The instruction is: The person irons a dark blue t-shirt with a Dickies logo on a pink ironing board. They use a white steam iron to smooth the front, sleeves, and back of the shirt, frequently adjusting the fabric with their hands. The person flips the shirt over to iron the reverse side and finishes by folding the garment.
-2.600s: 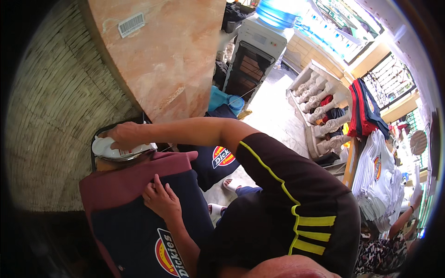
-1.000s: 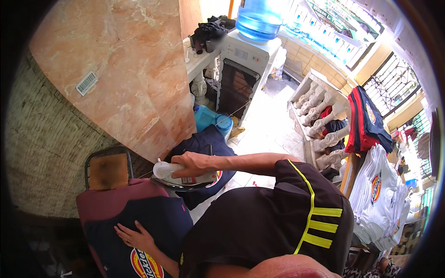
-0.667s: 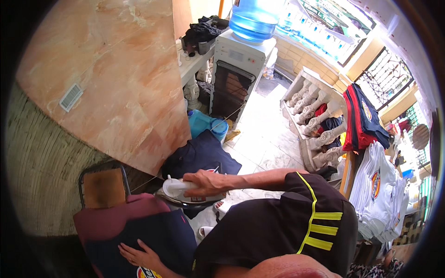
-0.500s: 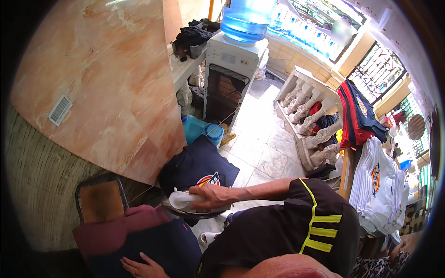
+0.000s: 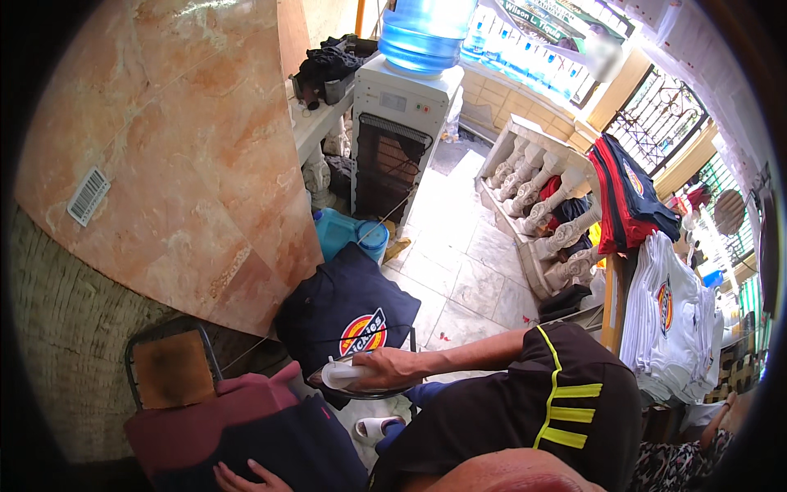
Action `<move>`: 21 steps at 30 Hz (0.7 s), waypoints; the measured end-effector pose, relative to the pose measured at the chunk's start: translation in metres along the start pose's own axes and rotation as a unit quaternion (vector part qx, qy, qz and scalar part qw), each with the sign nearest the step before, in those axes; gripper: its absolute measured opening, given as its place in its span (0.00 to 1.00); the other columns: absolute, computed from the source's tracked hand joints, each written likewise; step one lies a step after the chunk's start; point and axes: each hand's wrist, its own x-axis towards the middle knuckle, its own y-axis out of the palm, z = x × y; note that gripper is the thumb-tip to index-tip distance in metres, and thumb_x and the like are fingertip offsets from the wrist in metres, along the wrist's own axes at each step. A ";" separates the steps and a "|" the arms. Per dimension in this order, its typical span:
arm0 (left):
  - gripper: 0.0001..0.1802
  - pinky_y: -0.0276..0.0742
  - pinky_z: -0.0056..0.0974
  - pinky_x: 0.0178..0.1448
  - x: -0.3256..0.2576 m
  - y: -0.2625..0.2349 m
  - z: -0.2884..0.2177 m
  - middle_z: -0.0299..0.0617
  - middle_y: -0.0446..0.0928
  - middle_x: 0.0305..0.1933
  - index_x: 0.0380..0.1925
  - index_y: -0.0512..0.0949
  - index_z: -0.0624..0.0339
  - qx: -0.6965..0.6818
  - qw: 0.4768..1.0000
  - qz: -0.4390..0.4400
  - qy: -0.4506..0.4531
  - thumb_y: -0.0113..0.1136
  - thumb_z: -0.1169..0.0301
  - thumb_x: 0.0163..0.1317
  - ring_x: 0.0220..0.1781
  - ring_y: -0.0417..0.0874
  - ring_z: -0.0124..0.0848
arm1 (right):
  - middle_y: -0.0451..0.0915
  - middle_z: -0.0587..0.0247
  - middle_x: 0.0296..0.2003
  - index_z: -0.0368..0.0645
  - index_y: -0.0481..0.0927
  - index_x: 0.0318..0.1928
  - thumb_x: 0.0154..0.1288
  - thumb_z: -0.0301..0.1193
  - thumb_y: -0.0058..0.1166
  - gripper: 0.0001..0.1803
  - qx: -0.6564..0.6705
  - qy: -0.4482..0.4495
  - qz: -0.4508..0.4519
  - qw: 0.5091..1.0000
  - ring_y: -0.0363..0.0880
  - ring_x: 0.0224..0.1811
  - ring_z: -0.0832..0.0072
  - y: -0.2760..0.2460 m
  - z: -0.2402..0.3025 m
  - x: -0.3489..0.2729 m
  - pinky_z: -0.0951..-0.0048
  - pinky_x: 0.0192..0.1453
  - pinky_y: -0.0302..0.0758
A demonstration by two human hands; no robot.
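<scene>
We are clasping the iron point(image 5: 340, 377), likely hard and fairly heavy, around its handle with our right grip point(image 5: 382, 369), near the maroon cloth point(image 5: 176, 426), while our left grip point(image 5: 252, 480) is resting spread on soft-looking navy cloth point(image 5: 283, 439).

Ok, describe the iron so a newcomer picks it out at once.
Find the white water dispenser topped by a blue jug, then drop to the dark shirt with the red-and-yellow emblem. Just below that emblem, the right hand grips the iron. Its rounded white end sticks out left of the hand; unlike the white slipper below, it is held.
</scene>
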 end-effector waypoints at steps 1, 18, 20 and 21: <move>0.30 0.69 0.53 0.67 0.005 0.009 -0.002 0.59 0.72 0.64 0.62 0.72 0.68 -0.076 0.997 0.025 0.019 0.54 0.54 0.71 0.64 0.73 0.57 | 0.83 0.41 0.38 0.33 0.76 0.54 0.69 0.50 0.57 0.30 -0.005 0.011 0.000 1.000 0.85 0.41 0.51 -0.002 0.001 -0.004 0.56 0.46 0.78; 0.25 0.74 0.53 0.60 0.219 -0.091 -0.251 0.53 0.75 0.54 0.57 0.75 0.60 -0.787 0.226 0.293 0.494 0.55 0.51 0.72 0.54 0.78 0.52 | 0.83 0.41 0.40 0.40 0.73 0.60 0.66 0.41 0.60 0.27 -0.070 0.009 0.024 0.997 0.83 0.40 0.56 0.011 0.011 -0.016 0.56 0.49 0.78; 0.24 0.74 0.52 0.59 0.224 -0.097 -0.274 0.52 0.75 0.53 0.56 0.75 0.60 -0.779 0.165 0.320 0.513 0.55 0.52 0.72 0.53 0.78 0.51 | 0.83 0.41 0.41 0.39 0.73 0.59 0.67 0.42 0.60 0.27 -0.063 0.018 0.011 0.998 0.83 0.41 0.54 0.004 0.026 -0.022 0.56 0.49 0.78; 0.24 0.74 0.52 0.59 0.222 -0.096 -0.289 0.52 0.75 0.53 0.56 0.75 0.60 -0.779 0.131 0.333 0.515 0.55 0.52 0.72 0.53 0.78 0.51 | 0.83 0.41 0.41 0.39 0.73 0.59 0.67 0.43 0.59 0.27 -0.055 0.031 -0.003 0.998 0.83 0.41 0.54 0.003 0.020 -0.027 0.56 0.49 0.78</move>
